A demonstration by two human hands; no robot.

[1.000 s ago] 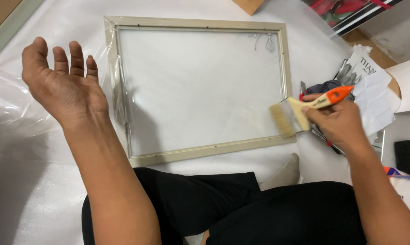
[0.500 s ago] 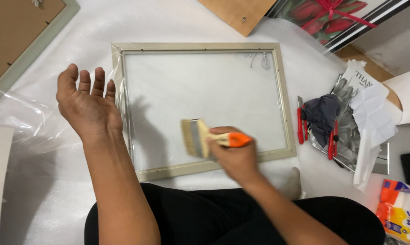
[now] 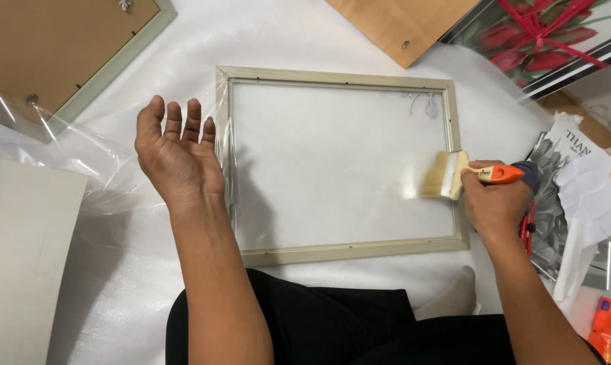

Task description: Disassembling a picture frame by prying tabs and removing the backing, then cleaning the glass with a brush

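Observation:
A pale wooden picture frame [image 3: 339,77] with a glass pane lies flat on white foam sheet in front of me. My right hand [image 3: 496,203] grips a flat paintbrush [image 3: 454,176] with an orange handle; its light bristles rest on the glass by the frame's right rail. My left hand [image 3: 177,155] hovers palm-up with fingers spread, just left of the frame's left rail, holding nothing. Clear plastic wrap [image 3: 82,162] lies crumpled under and left of that hand.
Another frame with a brown backing board [image 3: 62,54] lies top left. A brown board [image 3: 403,23] and a flower picture [image 3: 548,40] sit top right. Papers and tools [image 3: 575,196] are heaped on the right, a pale board [image 3: 21,257] on the left. My legs are at the bottom.
The brush swept left to the middle of the glass, then back to the right edge. My left hand has stayed open beside the frame's left rail as the camera view shifted.

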